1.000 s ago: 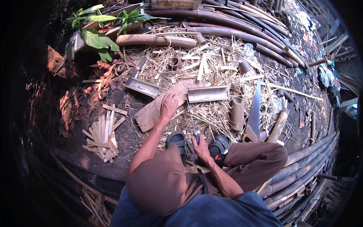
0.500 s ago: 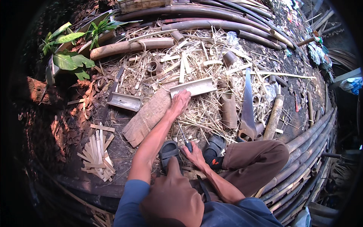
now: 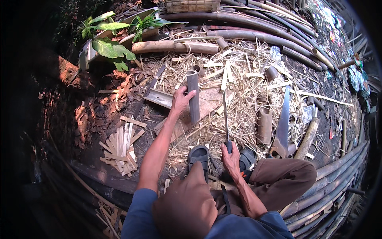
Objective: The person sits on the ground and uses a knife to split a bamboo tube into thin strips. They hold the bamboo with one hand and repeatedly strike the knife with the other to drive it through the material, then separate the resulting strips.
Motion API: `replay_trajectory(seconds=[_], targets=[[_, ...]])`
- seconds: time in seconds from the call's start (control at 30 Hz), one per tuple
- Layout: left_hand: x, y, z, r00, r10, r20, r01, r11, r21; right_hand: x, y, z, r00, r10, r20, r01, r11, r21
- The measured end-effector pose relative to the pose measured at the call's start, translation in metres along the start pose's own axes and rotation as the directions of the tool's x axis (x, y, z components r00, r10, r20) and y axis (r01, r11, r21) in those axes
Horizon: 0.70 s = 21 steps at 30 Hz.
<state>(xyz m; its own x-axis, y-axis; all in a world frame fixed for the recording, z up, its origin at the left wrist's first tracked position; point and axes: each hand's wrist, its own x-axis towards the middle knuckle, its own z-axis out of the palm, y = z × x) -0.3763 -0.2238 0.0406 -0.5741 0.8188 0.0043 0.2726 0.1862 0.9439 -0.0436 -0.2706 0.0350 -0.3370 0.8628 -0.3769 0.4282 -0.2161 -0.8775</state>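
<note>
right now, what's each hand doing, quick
Left hand: holding the upright bamboo piece, thumb across it.
Right hand: closed around the handle of the knife, blade pointing away from the body.

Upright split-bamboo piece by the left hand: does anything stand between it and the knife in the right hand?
Nothing visible stands between the split-bamboo piece and the knife in the right hand; below the gap lie the wooden board and loose bamboo shavings.
</note>
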Motion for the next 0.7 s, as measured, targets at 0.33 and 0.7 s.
replay_trajectory(seconds=[0.33,0.7], targets=[[-0.075,0.02,0.016,0.992,0.106,-0.072,-0.111,0.991,-0.068,0.0,-0.1,-0.01,0.958,-0.236,0.162,0.242,0.97,-0.022],[-0.079,0.015,0.018,0.997,0.07,-0.018,-0.072,0.98,-0.187,0.025,-0.137,0.033,0.921,-0.324,0.215,0.331,0.943,0.003]])
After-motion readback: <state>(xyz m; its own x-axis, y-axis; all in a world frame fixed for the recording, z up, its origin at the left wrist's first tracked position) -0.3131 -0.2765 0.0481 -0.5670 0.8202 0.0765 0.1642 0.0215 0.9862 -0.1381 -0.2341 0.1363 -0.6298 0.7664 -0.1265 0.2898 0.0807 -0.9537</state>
